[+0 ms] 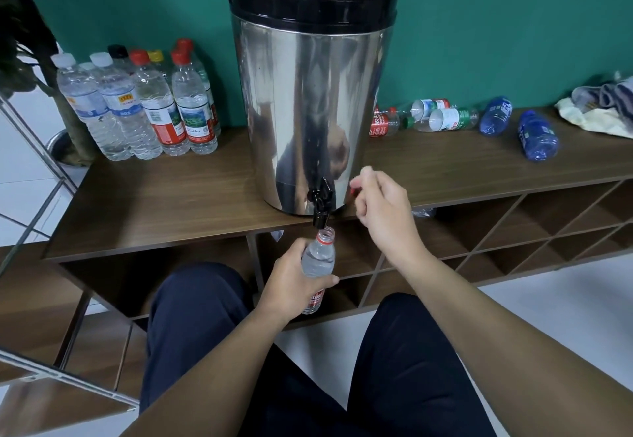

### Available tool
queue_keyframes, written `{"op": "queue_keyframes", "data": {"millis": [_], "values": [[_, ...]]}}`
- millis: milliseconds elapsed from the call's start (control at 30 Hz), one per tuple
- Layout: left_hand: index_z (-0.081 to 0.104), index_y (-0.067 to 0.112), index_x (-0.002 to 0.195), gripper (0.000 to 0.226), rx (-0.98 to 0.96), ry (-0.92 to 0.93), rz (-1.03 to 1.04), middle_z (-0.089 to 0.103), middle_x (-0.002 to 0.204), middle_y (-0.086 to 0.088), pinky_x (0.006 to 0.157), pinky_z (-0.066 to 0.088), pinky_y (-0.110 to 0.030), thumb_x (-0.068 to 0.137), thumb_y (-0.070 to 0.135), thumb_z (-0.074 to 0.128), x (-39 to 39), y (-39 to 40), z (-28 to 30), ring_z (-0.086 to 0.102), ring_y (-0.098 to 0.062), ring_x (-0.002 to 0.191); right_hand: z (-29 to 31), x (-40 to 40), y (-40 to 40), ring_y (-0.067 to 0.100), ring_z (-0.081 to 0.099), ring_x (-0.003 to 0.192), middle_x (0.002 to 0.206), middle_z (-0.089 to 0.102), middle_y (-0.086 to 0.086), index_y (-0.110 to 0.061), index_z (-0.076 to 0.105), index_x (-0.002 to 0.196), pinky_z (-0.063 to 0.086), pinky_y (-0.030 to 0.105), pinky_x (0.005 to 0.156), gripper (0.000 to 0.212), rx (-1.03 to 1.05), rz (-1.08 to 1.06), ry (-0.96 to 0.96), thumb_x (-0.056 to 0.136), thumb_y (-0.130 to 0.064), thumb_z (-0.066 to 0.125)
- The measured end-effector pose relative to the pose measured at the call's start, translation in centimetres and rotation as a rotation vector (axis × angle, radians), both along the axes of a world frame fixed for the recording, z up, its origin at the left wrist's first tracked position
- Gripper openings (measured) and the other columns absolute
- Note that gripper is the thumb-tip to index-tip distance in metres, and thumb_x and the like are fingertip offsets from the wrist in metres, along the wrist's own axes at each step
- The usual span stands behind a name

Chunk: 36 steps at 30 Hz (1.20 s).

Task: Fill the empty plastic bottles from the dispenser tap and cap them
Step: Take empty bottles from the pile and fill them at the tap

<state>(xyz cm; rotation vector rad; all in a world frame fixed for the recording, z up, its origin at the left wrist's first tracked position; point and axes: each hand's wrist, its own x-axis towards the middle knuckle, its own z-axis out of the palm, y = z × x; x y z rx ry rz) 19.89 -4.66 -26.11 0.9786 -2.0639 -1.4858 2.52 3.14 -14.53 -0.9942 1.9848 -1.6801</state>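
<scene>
An uncapped clear plastic bottle (318, 258) is gripped around its middle by the left hand (294, 282), its mouth just under the black tap (321, 202). A red cap (354, 187) is pinched by the right hand (383, 210). Filled, the thin-walled bottle will likely be heavier and squeezable; a mid-body hold suits.

1. No word, brand or number could be read with certainty anywhere.
2. The bottle (317, 265) gripped by the left hand (294, 284) carried a red label with white lettering, cut off by the fingers.
3. The standing capped bottles (144, 108) bore red, blue and green labels; print too small, a barcode patch showed on 1.
4. The lying bottles (445, 118) had red, green and blue labels, characters blurred.
</scene>
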Motion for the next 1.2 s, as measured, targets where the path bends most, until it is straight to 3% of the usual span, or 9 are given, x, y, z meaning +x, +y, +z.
{"op": "queue_keyframes", "data": {"millis": [100,133,233,400,600,833,1000,1100,1200], "values": [[0.067,0.038,0.116,0.056,0.002,-0.021,-0.016,0.077,0.108,0.017,0.1,0.064,-0.042,0.075,0.03,0.104,-0.4,0.1,-0.1,0.074,-0.003,0.102,-2.2,-3.2,0.4,0.007,0.059,0.069,0.073,0.063,-0.008,-0.027,0.071,0.102,0.051,0.033,0.072,0.005,0.11,-0.087,0.228,0.105,-0.03,0.073],[0.067,0.038,0.116,0.055,0.002,-0.023,-0.017,0.077,0.108,0.018,0.099,0.064,-0.042,0.076,0.03,0.104,-0.6,0.2,-0.2,0.074,-0.002,0.101,-2.7,-4.1,0.6,0.008,0.06,0.07,0.077,0.064,-0.007,-0.028,0.071,0.103,0.054,0.033,0.074,0.005,0.162,-0.095,0.294,0.102,-0.028,0.076],[0.067,0.037,0.118,0.055,0.011,-0.013,-0.017,0.076,0.108,0.021,0.097,0.063,-0.038,0.078,0.028,0.103,-1.2,0.5,-0.3,0.074,0.0,0.102,-4.0,-6.0,0.9,0.008,0.061,0.079,0.099,0.063,-0.005,-0.027,0.073,0.113,0.059,0.034,0.087,0.017,0.285,-0.083,0.461,0.098,-0.027,0.081],[0.07,0.035,0.118,0.053,0.028,0.032,0.004,0.079,0.108,0.015,0.095,0.061,-0.033,0.078,0.023,0.103,-2.6,1.2,-0.6,0.076,-0.003,0.101,-4.5,-8.3,0.3,0.011,0.064,0.089,0.13,0.056,-0.001,-0.02,0.07,0.14,0.053,0.026,0.097,0.045,0.412,-0.019,0.465,0.098,-0.028,0.083],[0.07,0.034,0.118,0.052,0.057,0.056,0.01,0.08,0.109,0.012,0.096,0.062,-0.035,0.079,0.021,0.102,-3.8,1.5,-1.0,0.077,-0.005,0.101,-4.5,-9.5,-1.6,0.01,0.057,0.098,0.127,0.057,-0.003,-0.019,0.069,0.145,0.049,0.028,0.096,0.044,0.469,0.074,0.593,0.103,-0.031,0.078],[0.071,0.034,0.12,0.054,0.059,0.056,-0.011,0.08,0.11,0.01,0.1,0.063,-0.042,0.078,0.023,0.102,-3.9,1.7,-0.8,0.077,-0.007,0.102,-4.8,-8.7,-1.8,0.022,0.065,0.107,0.121,0.058,0.002,-0.016,0.074,0.126,0.056,0.04,0.097,0.025,0.503,0.14,0.696,0.105,-0.03,0.075],[0.071,0.037,0.12,0.057,0.033,0.062,-0.044,0.08,0.111,0.011,0.102,0.063,-0.045,0.075,0.024,0.104,-3.4,2.0,0.1,0.077,-0.009,0.104,-2.7,-6.5,1.5,0.005,0.063,0.095,0.109,0.066,-0.007,-0.021,0.078,0.115,0.049,0.022,0.088,0.018,0.359,0.234,0.493,0.106,-0.035,0.072],[0.072,0.039,0.122,0.06,0.015,0.071,-0.077,0.08,0.112,0.01,0.103,0.062,-0.049,0.074,0.026,0.105,-3.0,2.3,1.0,0.077,-0.011,0.106,-1.3,-4.6,4.4,0.01,0.067,0.098,0.108,0.07,-0.008,-0.027,0.079,0.113,0.054,0.025,0.09,0.011,0.275,0.321,0.379,0.105,-0.033,0.074],[0.073,0.041,0.125,0.065,-0.041,0.086,-0.114,0.08,0.114,0.01,0.103,0.062,-0.05,0.071,0.03,0.106,-2.8,2.9,2.2,0.077,-0.012,0.107,-0.1,-3.2,6.6,0.015,0.067,0.097,0.107,0.068,-0.007,-0.025,0.08,0.114,0.055,0.025,0.086,0.011,0.245,0.367,0.406,0.103,-0.025,0.077]]}}
